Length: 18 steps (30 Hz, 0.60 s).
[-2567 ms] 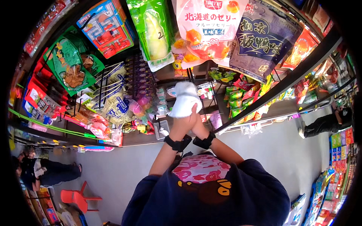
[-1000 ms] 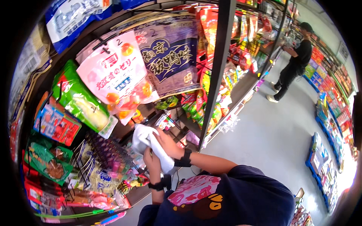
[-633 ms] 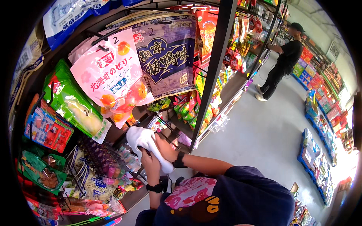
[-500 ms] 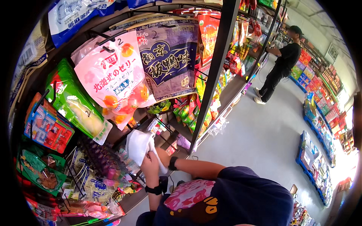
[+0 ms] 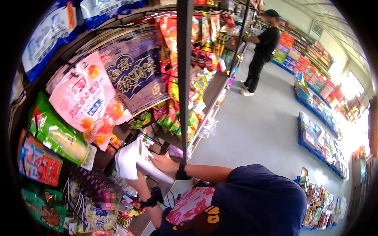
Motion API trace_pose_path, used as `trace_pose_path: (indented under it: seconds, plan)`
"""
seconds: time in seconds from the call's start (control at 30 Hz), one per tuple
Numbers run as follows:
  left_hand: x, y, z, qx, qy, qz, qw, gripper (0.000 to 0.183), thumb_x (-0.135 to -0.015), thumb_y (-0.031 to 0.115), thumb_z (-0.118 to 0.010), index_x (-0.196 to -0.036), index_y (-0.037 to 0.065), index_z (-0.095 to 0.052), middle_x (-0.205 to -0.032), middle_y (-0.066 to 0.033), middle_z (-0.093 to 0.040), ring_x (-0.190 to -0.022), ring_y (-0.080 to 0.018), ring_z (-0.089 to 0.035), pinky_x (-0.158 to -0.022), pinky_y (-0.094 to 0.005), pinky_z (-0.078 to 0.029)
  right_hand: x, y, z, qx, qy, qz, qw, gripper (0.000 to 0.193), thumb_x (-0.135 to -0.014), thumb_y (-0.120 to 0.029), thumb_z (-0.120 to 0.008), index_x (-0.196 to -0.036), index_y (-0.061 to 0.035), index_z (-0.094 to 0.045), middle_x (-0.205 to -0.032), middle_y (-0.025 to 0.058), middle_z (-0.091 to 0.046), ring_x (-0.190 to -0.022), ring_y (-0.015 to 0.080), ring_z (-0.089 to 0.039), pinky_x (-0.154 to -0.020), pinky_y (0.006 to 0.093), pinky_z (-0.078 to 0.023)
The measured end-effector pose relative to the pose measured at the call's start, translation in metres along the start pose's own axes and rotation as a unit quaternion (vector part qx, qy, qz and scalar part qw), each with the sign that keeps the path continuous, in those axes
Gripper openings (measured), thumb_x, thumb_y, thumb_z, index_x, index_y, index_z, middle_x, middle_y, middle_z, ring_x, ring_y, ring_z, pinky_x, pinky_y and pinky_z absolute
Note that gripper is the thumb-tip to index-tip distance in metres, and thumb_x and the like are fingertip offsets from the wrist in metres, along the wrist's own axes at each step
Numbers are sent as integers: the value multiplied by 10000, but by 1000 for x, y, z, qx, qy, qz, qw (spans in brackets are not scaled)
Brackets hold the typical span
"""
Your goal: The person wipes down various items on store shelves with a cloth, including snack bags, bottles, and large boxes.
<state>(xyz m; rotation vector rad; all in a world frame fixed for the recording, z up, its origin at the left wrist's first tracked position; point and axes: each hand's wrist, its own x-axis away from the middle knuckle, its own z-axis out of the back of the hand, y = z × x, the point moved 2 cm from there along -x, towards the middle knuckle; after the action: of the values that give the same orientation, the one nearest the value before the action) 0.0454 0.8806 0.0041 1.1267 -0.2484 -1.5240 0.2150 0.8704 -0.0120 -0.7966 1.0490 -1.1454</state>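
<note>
Right fingers (image 5: 157, 159) touch soft, folded white cloth (image 5: 128, 160) hiding left fingers; clamped, I cannot tell.

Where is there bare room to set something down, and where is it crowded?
Bare: the grey floor between the shelf edge and the blue pallet. Crowded: left of the black post, where snack bags hang close together above and beside the white cloth.

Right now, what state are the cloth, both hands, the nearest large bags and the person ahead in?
White cloth: loosely bunched
Left hand: mostly covered by the cloth
Right hand: touching the cloth
Pink bag: hanging
Purple bag: hanging
Green bag: hanging
Person in black: standing
</note>
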Motion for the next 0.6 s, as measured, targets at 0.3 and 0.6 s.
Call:
trace_pose_path:
  seconds: [0.3,0.6]
  plan:
    - [108,-81,-94,183,-170,205,946,456,-856,294,-622,-1173,-30,-580,-913,-97,-665,-816,-182,-609,-709,-353,-473,-14,-18,18,238,-167,141,946,307,-861,-216,-551,-1163,-159,-556,-852,178,-652,-746,364,-636,-685,465,-529]
    - [183,-127,-21,149,-336,268,890,463,-802,266,-643,-1139,-46,-584,-859,-111,-677,-785,-203,-618,-694,-371,-472,85,22,49,74,-189,-9,979,421,-895,-227,-525,-1307,-147,-501,-1085,150,-642,-989,292,-622,-862,412,-485]
